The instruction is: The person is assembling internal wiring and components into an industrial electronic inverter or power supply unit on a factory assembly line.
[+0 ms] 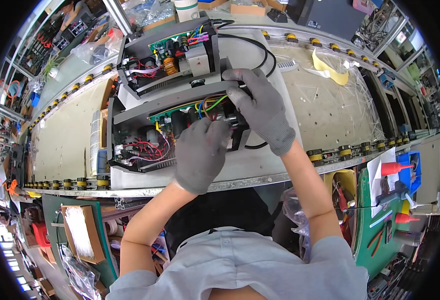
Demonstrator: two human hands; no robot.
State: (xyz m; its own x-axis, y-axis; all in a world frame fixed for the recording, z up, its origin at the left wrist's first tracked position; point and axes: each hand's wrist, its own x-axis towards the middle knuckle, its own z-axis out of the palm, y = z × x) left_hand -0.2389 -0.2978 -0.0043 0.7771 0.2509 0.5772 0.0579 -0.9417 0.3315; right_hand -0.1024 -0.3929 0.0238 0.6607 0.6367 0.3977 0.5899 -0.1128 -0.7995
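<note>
In front of me lies a dark metal device housing [165, 101], open on the side facing up, with a circuit board, capacitors and coloured wires [212, 103] inside. My left hand [200, 155], in a grey glove, reaches over its near edge. Its fingers are bent together near the housing's right end, and what they hold is hidden. My right hand [262, 107], gloved the same way, bends its fingers and thumb over the right end of the housing. Just behind stands a second open housing [170, 57] of the same kind, with a green board and a copper coil.
Both housings rest on a pale board [240, 172] on the line. Roller rails [350, 150] run along the sides. Yellow paper [330, 67] lies to the right. A black cable [267, 55] loops behind my right hand. Pliers [377, 240] and red-tipped bottles lie on a green side surface [365, 260].
</note>
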